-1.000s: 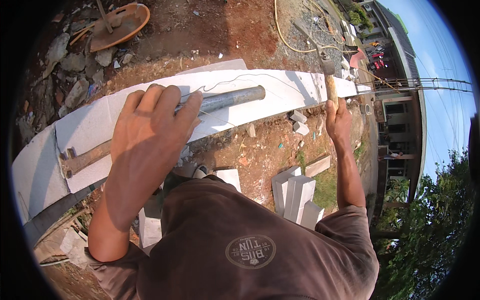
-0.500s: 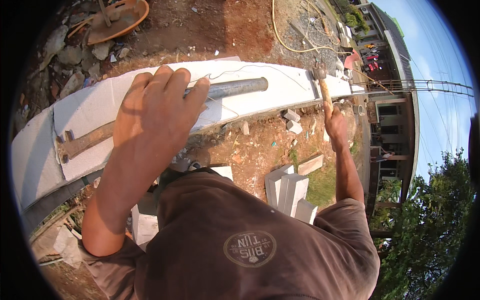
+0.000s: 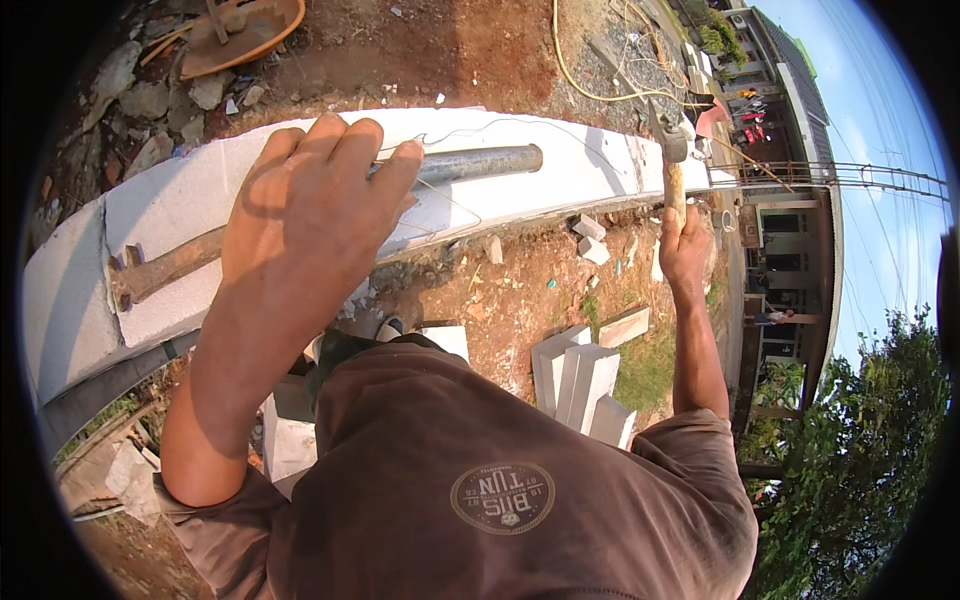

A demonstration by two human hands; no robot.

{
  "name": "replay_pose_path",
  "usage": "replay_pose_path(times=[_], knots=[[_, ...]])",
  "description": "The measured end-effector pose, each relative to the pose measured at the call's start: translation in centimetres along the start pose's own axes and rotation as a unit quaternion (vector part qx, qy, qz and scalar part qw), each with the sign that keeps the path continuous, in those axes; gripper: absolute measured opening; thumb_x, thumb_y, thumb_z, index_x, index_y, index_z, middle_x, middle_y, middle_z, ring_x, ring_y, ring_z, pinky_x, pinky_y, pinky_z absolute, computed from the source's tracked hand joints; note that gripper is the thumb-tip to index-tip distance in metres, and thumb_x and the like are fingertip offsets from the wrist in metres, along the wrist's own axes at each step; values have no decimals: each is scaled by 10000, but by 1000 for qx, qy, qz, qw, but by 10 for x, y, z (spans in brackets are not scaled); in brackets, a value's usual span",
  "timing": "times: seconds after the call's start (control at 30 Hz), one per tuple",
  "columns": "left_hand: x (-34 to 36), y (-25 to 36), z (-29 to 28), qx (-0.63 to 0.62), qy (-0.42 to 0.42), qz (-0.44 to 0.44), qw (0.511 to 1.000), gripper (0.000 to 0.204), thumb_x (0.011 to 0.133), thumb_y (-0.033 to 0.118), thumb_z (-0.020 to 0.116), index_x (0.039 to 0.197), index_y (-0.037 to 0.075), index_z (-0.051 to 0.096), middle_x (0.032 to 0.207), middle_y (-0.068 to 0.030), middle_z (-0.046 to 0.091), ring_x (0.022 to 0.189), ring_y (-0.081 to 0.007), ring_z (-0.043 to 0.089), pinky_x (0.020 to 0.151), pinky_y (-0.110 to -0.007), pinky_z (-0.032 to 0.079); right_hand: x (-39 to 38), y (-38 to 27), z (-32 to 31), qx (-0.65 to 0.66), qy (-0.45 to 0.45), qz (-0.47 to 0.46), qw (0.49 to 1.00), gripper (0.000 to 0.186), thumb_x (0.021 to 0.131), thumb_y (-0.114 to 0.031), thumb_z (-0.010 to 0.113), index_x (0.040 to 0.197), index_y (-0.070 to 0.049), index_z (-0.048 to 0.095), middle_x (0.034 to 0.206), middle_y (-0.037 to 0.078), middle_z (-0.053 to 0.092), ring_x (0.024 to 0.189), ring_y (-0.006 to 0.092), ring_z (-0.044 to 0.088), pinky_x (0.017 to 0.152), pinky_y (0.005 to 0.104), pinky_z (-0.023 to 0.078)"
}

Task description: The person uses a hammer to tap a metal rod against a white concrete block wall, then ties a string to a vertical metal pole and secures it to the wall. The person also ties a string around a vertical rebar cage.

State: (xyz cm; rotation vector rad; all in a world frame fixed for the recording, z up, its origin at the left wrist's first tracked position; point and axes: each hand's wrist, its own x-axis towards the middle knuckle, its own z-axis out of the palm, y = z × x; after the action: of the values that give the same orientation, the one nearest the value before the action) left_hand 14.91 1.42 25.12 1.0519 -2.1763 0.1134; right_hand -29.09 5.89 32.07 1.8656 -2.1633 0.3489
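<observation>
My left hand (image 3: 310, 190) is closed over the middle of a steel rebar bender lying along a row of white blocks (image 3: 200, 195). The bender's flat rusty end with short pegs (image 3: 150, 278) sticks out to the left. Out to the right runs its grey pipe handle (image 3: 485, 163). The fingers' undersides are hidden. A thin bent wire (image 3: 455, 204) shows beside the pipe. My right hand (image 3: 685, 250), out at the right, grips the wooden handle of a hammer (image 3: 674, 150). The hammer's head is up, over the far right end of the blocks in this view.
Pale blocks (image 3: 575, 375) are stacked on the near ground, with rubble around. Beyond the wall stand an orange wheelbarrow (image 3: 245, 40) and broken stones (image 3: 145, 100). A yellow hose (image 3: 575, 85) curves over gravel. A rebar cage (image 3: 800, 175) extends at the right.
The hammer in my right hand has moved a little to the right, its head tilting over. My left hand stays on the rebar bender, which looks unmoved on the blocks.
</observation>
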Motion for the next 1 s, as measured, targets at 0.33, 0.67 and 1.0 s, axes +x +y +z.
replay_pose_path(times=[0.33, 0.67, 1.0], knots=[[3, 5, -13, 24, -15, 1, 1000, 251, 776, 181, 650, 1007, 83, 641, 891, -48, 590, 890, -191, 572, 771, -320, 439, -10, -3, -9, -70, -38, 27, 996, 546, 923, -538, 426, 853, -11, 554, 637, 233, 594, 633, 422, 612, 597, 495, 469], [3, 7, -14, 26, -13, -8, 1000, 242, 749, 148, 644, 983, 92, 654, 881, -44, 592, 862, -189, 560, 760, -324, 437, -26, -2, -22, -1, -43, 48, 998, 569, 935, -541, 409, 866, 2, 565, 666, 213, 602, 652, 377, 623, 564, 466, 440], [2, 8, -11, 42, -18, -11, 999, 240, 778, 179, 635, 1005, 103, 654, 890, -46, 587, 911, -197, 558, 783, -337, 437, -17, 12, -13, -53, -37, 61, 996, 610, 933, -560, 372, 884, 14, 575, 676, 233, 608, 664, 444, 597, 607, 497, 456]])
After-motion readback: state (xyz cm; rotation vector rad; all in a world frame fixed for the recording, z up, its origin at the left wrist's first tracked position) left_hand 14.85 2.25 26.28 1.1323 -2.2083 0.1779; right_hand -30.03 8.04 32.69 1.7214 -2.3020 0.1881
